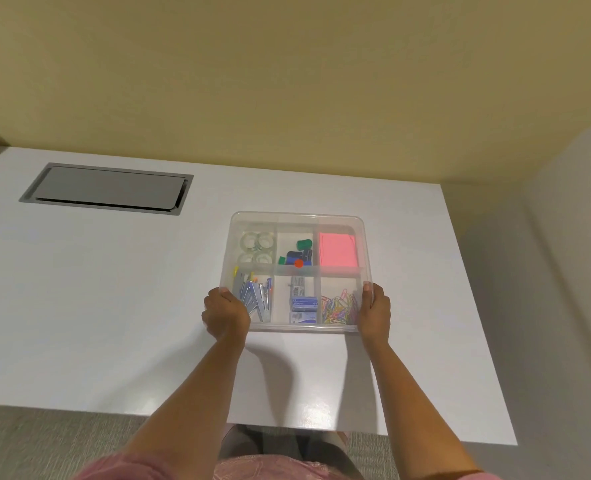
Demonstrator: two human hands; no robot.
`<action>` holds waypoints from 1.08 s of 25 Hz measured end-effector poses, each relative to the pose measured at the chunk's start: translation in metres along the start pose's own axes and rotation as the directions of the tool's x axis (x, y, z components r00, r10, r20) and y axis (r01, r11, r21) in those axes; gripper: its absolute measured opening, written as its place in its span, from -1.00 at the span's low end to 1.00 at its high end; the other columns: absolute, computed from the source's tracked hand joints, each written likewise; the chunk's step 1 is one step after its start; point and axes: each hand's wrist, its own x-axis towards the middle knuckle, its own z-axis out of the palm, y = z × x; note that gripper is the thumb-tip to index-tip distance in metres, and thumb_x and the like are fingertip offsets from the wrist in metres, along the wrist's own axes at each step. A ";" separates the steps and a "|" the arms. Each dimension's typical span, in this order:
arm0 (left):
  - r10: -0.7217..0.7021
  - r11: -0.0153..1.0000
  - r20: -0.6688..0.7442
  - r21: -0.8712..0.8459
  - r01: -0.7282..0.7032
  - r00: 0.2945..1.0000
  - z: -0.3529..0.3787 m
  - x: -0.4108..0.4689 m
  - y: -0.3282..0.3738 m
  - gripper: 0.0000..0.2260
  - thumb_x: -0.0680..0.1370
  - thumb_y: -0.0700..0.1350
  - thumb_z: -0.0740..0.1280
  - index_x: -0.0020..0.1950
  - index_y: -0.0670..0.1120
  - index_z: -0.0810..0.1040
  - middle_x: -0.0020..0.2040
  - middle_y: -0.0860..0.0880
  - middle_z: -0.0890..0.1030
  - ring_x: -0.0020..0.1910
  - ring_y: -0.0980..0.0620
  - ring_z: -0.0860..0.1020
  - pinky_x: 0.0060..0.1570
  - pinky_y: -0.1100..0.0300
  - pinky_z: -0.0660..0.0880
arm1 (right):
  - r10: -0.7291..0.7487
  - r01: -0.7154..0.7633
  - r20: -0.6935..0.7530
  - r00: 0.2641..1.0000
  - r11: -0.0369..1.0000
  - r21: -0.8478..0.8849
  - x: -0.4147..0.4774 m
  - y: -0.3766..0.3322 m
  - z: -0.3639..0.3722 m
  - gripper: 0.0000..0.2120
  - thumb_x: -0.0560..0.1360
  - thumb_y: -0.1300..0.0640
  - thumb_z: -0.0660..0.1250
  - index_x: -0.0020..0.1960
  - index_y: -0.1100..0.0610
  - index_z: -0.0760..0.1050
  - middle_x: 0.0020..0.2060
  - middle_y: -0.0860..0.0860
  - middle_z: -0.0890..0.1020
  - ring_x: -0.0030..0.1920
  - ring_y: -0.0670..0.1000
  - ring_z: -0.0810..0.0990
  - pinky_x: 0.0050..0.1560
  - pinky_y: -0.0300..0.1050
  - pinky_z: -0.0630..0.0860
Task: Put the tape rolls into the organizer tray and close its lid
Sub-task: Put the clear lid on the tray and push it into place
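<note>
While both hands grip near corners of clear plastic organizer tray (pixel 292 271), left hand (pixel 225 315) at 7 o'clock, right hand (pixel 375 311) at 5: four clear tape rolls (pixel 257 248) sit in 11 o'clock compartment; transparent lid (pixel 295 220) appears seated on top, task judged nearly done.

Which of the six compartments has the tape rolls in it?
The far-left compartment, farthest from the left hand. It holds four clear tape rolls lying flat; the others hold clips, staples, paper clips and a pink pad.

the clear tray (pixel 292 216) lies flat with its clear lid (pixel 335 271) on top. four clear tape rolls (pixel 257 248) sit in the tray's far left compartment.
</note>
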 end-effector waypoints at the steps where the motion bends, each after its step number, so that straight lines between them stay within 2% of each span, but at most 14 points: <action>1: 0.010 1.000 -0.014 -0.003 -0.010 1.000 0.001 0.000 0.000 -0.66 0.67 -0.10 0.01 0.27 -0.26 0.43 0.25 -0.29 0.49 0.23 -0.34 0.43 0.21 -0.11 0.38 | -0.012 0.012 0.003 1.000 1.000 -0.008 0.000 0.001 0.000 -0.64 0.67 0.06 0.01 0.10 0.27 0.49 -0.04 0.24 0.60 -0.02 0.22 0.57 -0.10 -0.09 0.43; 5: 0.079 0.997 -0.043 -0.018 -0.080 0.996 0.001 -0.002 -0.005 -0.67 0.67 -0.12 0.02 0.23 -0.30 0.45 0.21 -0.32 0.51 0.18 -0.34 0.47 0.19 -0.09 0.38 | 0.015 -0.013 0.044 0.999 0.999 -0.033 0.000 0.000 -0.002 -0.63 0.66 0.02 -0.02 0.26 0.19 0.43 0.12 0.21 0.56 0.15 0.21 0.53 0.14 0.08 0.50; 8: 0.112 0.975 0.046 -0.197 -0.101 0.993 -0.006 0.000 -0.015 -0.68 0.67 -0.09 0.04 0.20 -0.24 0.48 0.19 -0.26 0.55 0.19 -0.25 0.49 0.20 0.02 0.37 | 0.041 -0.039 0.015 0.999 0.994 -0.099 -0.002 -0.005 -0.003 -0.61 0.66 0.01 0.00 0.43 0.10 0.28 0.28 0.19 0.45 0.30 0.20 0.43 0.26 0.13 0.42; 10: 0.085 0.945 0.124 -0.325 -0.041 0.989 -0.014 -0.002 -0.025 -0.67 0.67 -0.04 0.06 0.25 -0.16 0.50 0.25 -0.19 0.56 0.25 -0.19 0.48 0.24 0.08 0.35 | 0.027 -0.029 -0.015 1.000 0.992 -0.127 -0.004 -0.006 -0.002 -0.59 0.66 0.02 0.03 0.47 0.11 0.22 0.32 0.20 0.40 0.33 0.21 0.40 0.27 0.15 0.40; 14: 0.013 0.926 0.227 -0.370 0.074 0.974 -0.018 -0.013 -0.050 -0.60 0.65 0.08 0.05 0.33 -0.07 0.49 0.33 -0.12 0.53 0.33 -0.13 0.45 0.41 -0.03 0.30 | 0.072 -0.072 -0.007 0.997 0.995 -0.068 -0.004 -0.006 0.000 -0.61 0.66 0.01 0.01 0.42 0.14 0.27 0.29 0.21 0.45 0.26 0.25 0.47 0.20 0.09 0.43; 16: 0.009 0.913 0.246 -0.397 0.093 0.969 -0.019 -0.015 -0.052 -0.58 0.64 0.11 0.06 0.35 -0.07 0.49 0.33 -0.11 0.53 0.34 -0.14 0.45 0.43 -0.08 0.29 | 0.048 -0.047 0.010 0.999 0.994 -0.094 -0.004 -0.004 0.001 -0.64 0.67 0.02 -0.03 0.30 0.18 0.37 0.19 0.21 0.55 0.18 0.26 0.52 0.06 -0.03 0.41; 18: 0.021 0.932 0.225 -0.357 0.063 0.974 -0.020 -0.013 -0.053 -0.60 0.64 0.10 0.07 0.32 -0.07 0.51 0.30 -0.12 0.56 0.32 -0.16 0.46 0.41 -0.05 0.31 | 0.049 -0.047 0.020 0.999 0.992 -0.120 -0.004 -0.004 0.002 -0.64 0.67 0.02 -0.05 0.25 0.18 0.39 0.11 0.20 0.60 0.10 0.26 0.56 -0.03 -0.08 0.36; 21: 0.054 0.952 0.190 -0.306 0.007 0.980 -0.019 -0.010 -0.052 -0.62 0.65 0.06 0.07 0.26 -0.08 0.56 0.23 -0.16 0.60 0.24 -0.18 0.49 0.27 0.02 0.34 | 0.055 -0.052 0.016 0.998 0.988 -0.148 -0.003 -0.003 0.003 -0.64 0.67 0.00 -0.06 0.24 0.17 0.38 0.08 0.20 0.62 0.05 0.27 0.57 -0.07 -0.09 0.34; 24: 0.044 0.953 0.197 -0.303 0.018 0.979 -0.019 -0.008 -0.050 -0.63 0.65 0.05 0.08 0.20 -0.11 0.58 0.18 -0.17 0.62 0.18 -0.18 0.51 0.14 0.07 0.33 | 0.047 -0.043 0.019 0.999 0.984 -0.171 -0.002 -0.002 0.001 -0.64 0.67 0.00 -0.07 0.22 0.19 0.38 0.05 0.22 0.62 0.03 0.27 0.57 -0.10 -0.11 0.31; 27: 0.037 0.936 0.243 -0.347 0.051 0.969 -0.023 -0.004 -0.050 -0.65 0.65 0.03 0.09 0.23 -0.10 0.57 0.22 -0.14 0.60 0.22 -0.15 0.50 0.24 0.04 0.35 | 0.033 -0.024 0.042 0.999 0.983 -0.182 -0.002 -0.001 0.000 -0.64 0.67 0.00 -0.07 0.23 0.19 0.37 0.07 0.23 0.61 0.05 0.27 0.57 -0.09 -0.10 0.33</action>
